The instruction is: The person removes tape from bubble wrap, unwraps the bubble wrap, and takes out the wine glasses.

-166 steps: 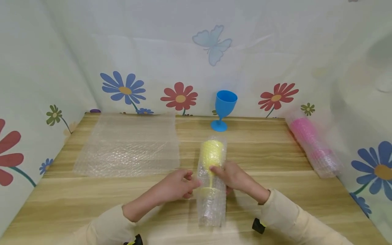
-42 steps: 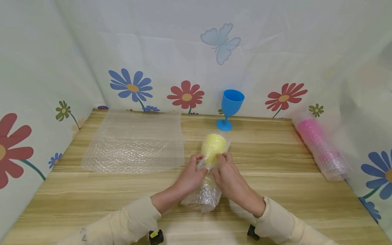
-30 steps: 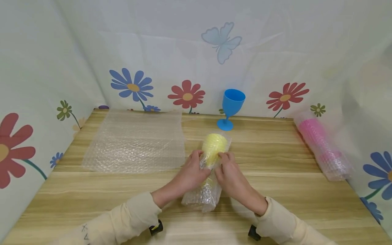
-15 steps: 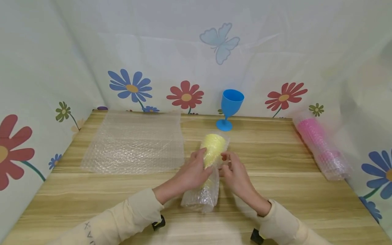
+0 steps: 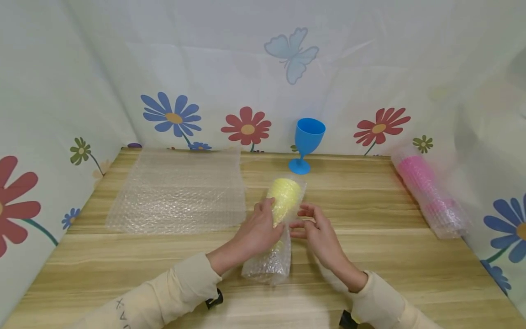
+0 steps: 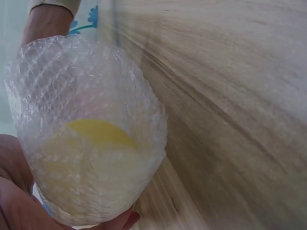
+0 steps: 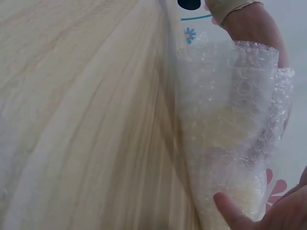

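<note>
At right, the pink goblet [image 5: 419,176] was wrapped; at centre, the wrapped yellow goblet [image 5: 286,194] was clasped by the left hand [image 5: 256,230], the right hand [image 5: 323,237] uncurled; 1 blue goblet [image 5: 309,137] was unwrapped.

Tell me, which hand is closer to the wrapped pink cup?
Right. The right hand is left of the pink cup, beside the wrapped yellow cup; the left hand, gripping the yellow cup, is farther left.
</note>
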Demonstrator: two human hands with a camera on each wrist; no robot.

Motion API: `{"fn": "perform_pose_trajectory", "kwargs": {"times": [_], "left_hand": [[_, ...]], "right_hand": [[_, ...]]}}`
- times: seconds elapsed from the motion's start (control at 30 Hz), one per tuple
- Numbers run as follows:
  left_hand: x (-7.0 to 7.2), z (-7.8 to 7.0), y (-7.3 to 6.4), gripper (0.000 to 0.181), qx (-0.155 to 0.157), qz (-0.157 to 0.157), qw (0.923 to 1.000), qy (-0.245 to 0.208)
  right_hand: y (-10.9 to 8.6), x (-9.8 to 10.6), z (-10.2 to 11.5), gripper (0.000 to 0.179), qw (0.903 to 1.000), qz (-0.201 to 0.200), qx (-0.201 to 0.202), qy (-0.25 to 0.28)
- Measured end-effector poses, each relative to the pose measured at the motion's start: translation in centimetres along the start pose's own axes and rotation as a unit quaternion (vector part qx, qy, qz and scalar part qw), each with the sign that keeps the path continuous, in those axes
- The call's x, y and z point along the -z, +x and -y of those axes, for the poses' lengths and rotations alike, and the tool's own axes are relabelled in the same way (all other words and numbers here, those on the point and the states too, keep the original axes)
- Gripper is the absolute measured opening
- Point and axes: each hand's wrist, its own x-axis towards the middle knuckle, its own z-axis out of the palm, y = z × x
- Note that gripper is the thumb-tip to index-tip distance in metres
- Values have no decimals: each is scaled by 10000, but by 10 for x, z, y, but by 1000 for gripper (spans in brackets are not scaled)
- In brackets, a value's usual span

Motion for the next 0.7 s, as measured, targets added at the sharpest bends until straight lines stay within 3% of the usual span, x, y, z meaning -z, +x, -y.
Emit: {"fn": "perform_pose_trajectory", "kwargs": {"times": [0.13,0.4,0.57,0.7], "left_hand": [[0,0,-1,70,-17,-94,10000,-2],[1,0,-1,67,-106,-57,9999,73],[2,-2,0,62,-93,-10,9999,54],[3,-1,1,60,-95,100,9999,-84]], "right_hand": [[4,2,7,38,9987,-116,-457,-202],[23,13,16,62,9845,200,-1112,-1341],[28,15,16,59,9746,501,-1117,-1876],[27,18,16,45,9750,596,-941,-1923]]}}
